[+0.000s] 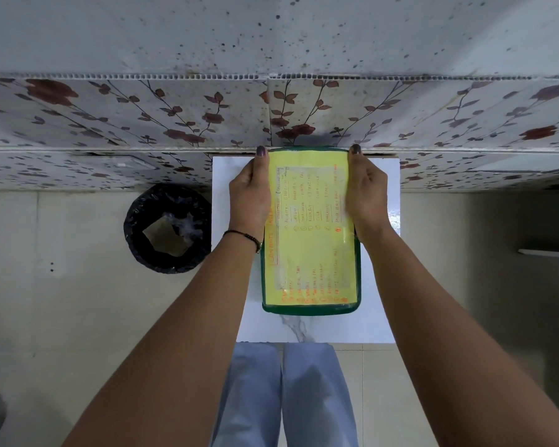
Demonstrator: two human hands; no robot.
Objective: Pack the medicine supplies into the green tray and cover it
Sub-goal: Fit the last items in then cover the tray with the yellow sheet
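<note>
— Clamped from both flanks: left hand [250, 195] pressing the left edge of the lid [309, 227], right hand [365, 196] pressing the right edge, fingertips hooked over the far corners.

— Why so far up?

— Likely to seat the far end first and keep the cover square. Pinched on opposite sides so as not to skew.

— And the green tray [310, 309]?

— Directly under the lid, only a green rim showing at the near end and along the near sides. Resting mid-way across the white table [381, 317], far end up against the flowered wall panel [142, 117].

— Contents?

— Hidden by the yellow sheet with orange writing; cannot tell what went in.

— Stage?

— Probably the closing step: covering, pressing down next. Black bin [167, 229] well apart, left of the table.
</note>
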